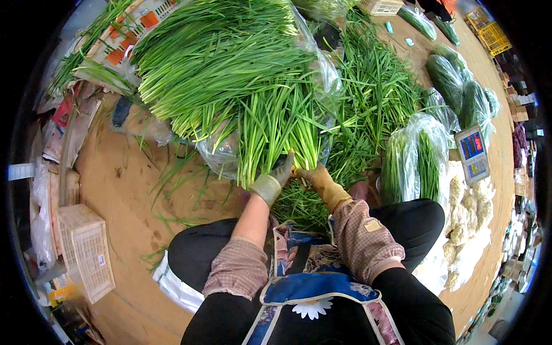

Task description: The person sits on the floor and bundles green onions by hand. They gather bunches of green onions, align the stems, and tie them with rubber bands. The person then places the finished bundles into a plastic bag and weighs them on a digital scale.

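Note:
Both my hands wear gloves and meet at the white root ends of a bunch of garlic chives (pixel 304 144). My left hand (pixel 278 174) is at the near left side of these stalks, its fingers partly hidden. My right hand (pixel 321 181) has its fingertips closed at the bunch's lower end, close to my left thumb. Just beyond lies a large heap of long green chives (pixel 224 64) on clear plastic sheeting (pixel 222 151). More loose leaves (pixel 375 90) are piled to the right of it, and green scraps (pixel 302 207) lie below my hands.
A bagged chive bundle (pixel 416 159) stands right of my knee, beside a digital scale display (pixel 472 153) and bags of pale produce (pixel 468 211). Farther right are more bagged greens (pixel 446 79). At left are a plastic crate (pixel 86 250) and a crate with orange patches (pixel 116 47).

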A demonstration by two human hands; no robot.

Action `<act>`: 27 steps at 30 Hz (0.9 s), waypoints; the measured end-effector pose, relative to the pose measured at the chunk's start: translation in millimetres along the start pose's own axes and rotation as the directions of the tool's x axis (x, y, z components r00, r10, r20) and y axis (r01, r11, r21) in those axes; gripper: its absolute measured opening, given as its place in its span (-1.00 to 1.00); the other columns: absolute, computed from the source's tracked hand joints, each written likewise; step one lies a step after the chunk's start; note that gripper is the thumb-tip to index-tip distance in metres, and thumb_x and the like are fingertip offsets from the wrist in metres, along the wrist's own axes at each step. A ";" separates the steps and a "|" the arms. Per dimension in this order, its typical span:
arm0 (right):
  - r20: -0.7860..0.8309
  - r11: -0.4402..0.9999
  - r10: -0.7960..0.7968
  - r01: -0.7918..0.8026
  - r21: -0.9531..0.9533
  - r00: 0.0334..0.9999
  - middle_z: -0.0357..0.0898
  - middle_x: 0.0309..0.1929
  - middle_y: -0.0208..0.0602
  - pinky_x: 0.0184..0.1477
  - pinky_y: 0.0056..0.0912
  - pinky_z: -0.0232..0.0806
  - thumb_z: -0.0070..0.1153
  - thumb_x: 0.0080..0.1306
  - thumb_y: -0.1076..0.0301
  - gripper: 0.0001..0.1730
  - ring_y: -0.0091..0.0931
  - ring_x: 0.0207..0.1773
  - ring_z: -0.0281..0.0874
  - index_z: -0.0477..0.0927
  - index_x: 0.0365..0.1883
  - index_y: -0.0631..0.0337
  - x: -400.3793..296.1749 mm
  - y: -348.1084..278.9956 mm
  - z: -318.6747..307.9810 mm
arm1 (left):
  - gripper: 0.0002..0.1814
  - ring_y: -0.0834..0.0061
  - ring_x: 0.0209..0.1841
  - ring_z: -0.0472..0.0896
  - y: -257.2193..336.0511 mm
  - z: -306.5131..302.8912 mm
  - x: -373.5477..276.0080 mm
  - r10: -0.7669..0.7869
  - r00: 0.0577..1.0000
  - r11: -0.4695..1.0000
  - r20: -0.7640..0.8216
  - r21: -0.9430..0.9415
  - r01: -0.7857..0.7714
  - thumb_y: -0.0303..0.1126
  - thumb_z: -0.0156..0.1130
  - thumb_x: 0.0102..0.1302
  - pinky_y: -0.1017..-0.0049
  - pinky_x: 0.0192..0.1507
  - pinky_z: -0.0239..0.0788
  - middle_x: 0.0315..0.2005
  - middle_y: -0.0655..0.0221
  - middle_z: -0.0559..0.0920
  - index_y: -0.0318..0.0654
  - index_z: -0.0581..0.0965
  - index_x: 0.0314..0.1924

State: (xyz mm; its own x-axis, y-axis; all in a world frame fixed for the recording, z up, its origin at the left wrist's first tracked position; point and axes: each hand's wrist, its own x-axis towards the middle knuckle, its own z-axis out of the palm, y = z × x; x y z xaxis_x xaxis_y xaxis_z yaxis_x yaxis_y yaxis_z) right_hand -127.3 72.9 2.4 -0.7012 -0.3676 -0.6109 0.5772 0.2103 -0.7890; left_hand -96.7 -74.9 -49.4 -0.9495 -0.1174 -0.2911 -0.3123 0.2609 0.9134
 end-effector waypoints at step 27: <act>-0.371 0.793 -0.184 -0.086 -0.604 0.910 0.48 -0.22 -0.02 -0.11 -0.33 0.30 0.19 -0.04 0.13 -0.31 -0.20 -0.10 0.44 0.23 -0.01 0.28 -93.7 -46.9 -20.3 | -0.37 0.32 0.05 0.35 58.5 39.6 -75.8 0.109 0.793 0.349 0.600 -0.770 0.534 -0.19 0.18 0.10 0.28 0.05 0.22 0.06 0.37 0.33 -0.05 0.18 0.16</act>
State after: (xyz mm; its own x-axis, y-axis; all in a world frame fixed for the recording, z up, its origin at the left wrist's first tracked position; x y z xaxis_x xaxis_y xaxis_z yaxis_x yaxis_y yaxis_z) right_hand -97.2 115.9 95.3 -0.8999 -0.0369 -0.4346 0.2650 0.7452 -0.6120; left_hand -44.2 -12.8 14.8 -0.8054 0.5100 -0.3022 -0.5925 -0.7091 0.3823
